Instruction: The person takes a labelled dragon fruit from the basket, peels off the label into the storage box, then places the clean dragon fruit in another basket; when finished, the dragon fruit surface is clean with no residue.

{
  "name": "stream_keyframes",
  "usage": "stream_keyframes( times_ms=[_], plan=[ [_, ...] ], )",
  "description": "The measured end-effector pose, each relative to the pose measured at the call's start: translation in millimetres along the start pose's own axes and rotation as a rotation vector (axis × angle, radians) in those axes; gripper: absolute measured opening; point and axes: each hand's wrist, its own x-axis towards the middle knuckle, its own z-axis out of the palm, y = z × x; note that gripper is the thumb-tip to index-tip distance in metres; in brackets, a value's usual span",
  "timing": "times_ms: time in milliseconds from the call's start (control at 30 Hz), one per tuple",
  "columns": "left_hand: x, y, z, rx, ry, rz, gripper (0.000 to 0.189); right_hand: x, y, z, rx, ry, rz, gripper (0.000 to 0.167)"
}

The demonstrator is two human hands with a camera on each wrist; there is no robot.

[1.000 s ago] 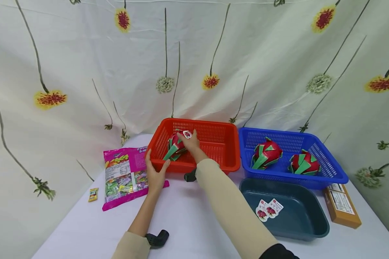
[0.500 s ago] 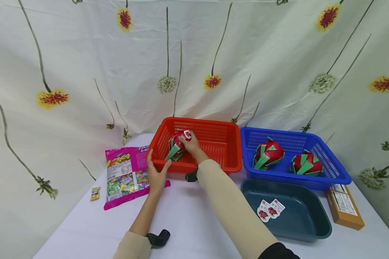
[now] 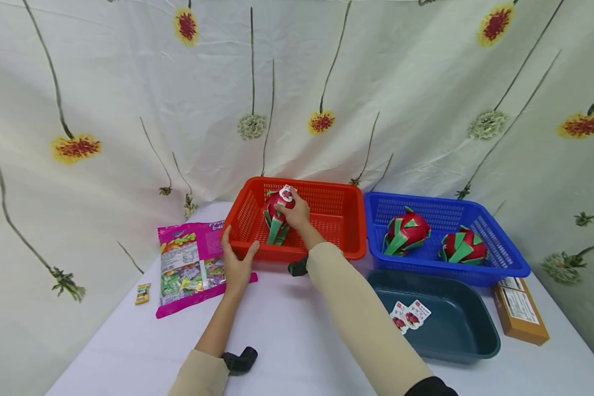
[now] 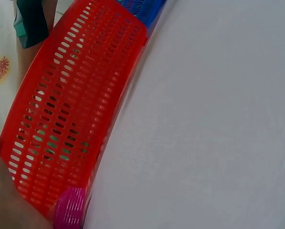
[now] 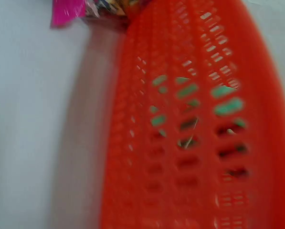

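In the head view, my right hand (image 3: 297, 213) grips a red dragon fruit (image 3: 273, 204) with green leaf-like scales, inside the red basket (image 3: 344, 220). A small white tag (image 3: 286, 192) with a fruit picture lies against the fruit's top, at my right fingertips. My left hand (image 3: 237, 268) holds the basket's front left corner, thumb at the front rim and fingers along the left side. The left wrist view shows part of that hand (image 4: 8, 195) at the basket's slotted wall (image 4: 80, 90). Seen from the right wrist, green scales show through the slots; the right hand itself is hidden there.
A blue basket (image 3: 443, 272) with two more dragon fruits (image 3: 408, 231) stands at the right. Before it sits a dark green tray (image 3: 455, 330) with fruit tags (image 3: 414, 314), beside a brown box (image 3: 522, 313). A pink candy bag (image 3: 193, 269) and small yellow packet (image 3: 142, 293) lie left.
The dragon fruit has shifted right and turned more upright in the right hand, and the tag has risen with it. The left hand stays at the red basket's corner.
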Motion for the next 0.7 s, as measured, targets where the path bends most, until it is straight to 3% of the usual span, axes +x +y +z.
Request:
stream_keyframes(
  times_ms=[133,267,367,467,600,700],
  plan=[
    [-0.3,0.9,1.6,0.002,-0.007,-0.014,0.075,3.1,-7,-19,-0.041,0.072,-0.073,0.070],
    [0.4,0.3,1.2,0.000,-0.005,-0.010,0.075,1.2,-22,-39,0.001,0.157,-0.125,0.071],
    [1.7,-1.2,1.2,-0.016,-0.011,-0.011,0.075,-7.4,-33,-54,0.109,0.226,-0.134,0.072],
    [6.5,-9.5,1.8,-0.031,-0.017,-0.028,0.075,-22.6,-45,-68,0.290,0.289,-0.112,0.073],
    [15.6,-28.3,4.7,-0.022,-0.017,-0.052,0.078,-55.1,-58,-87,0.520,0.379,-0.050,0.074],
    [19.1,-37.1,7.8,0.007,-0.007,-0.056,0.079,-87.7,-62,-98,0.603,0.419,-0.015,0.074]
  ],
)
